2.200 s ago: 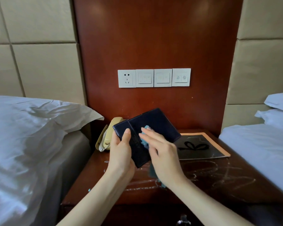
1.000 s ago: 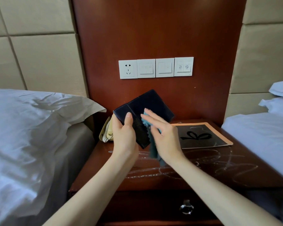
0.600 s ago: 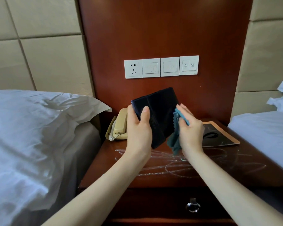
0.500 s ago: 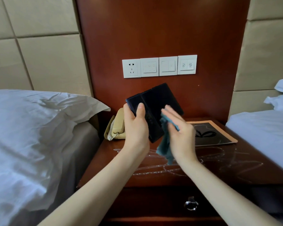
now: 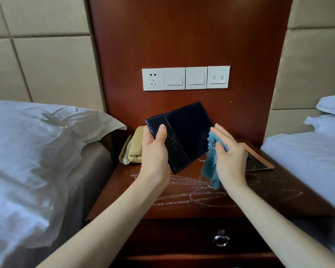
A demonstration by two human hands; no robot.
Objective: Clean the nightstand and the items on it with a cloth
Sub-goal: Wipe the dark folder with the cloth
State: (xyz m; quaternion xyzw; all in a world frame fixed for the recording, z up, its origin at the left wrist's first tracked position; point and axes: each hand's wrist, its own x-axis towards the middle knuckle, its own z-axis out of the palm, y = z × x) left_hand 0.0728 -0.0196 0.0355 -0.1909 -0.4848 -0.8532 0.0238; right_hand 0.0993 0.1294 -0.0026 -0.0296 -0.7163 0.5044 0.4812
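A dark red wood panel (image 5: 182,35) holds a row of white switches (image 5: 185,78). Tan wall pads (image 5: 46,64) sit beside it. One white bed (image 5: 37,151) is left, another bed (image 5: 307,157) right.

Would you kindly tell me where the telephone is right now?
In the head view, the beige telephone sits back left on the nightstand, beside the left hand.

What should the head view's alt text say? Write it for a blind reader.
A person's left hand grips a dark folder above a wooden nightstand while the right hand holds a blue cloth against its right edge. A beige telephone sits on the nightstand.
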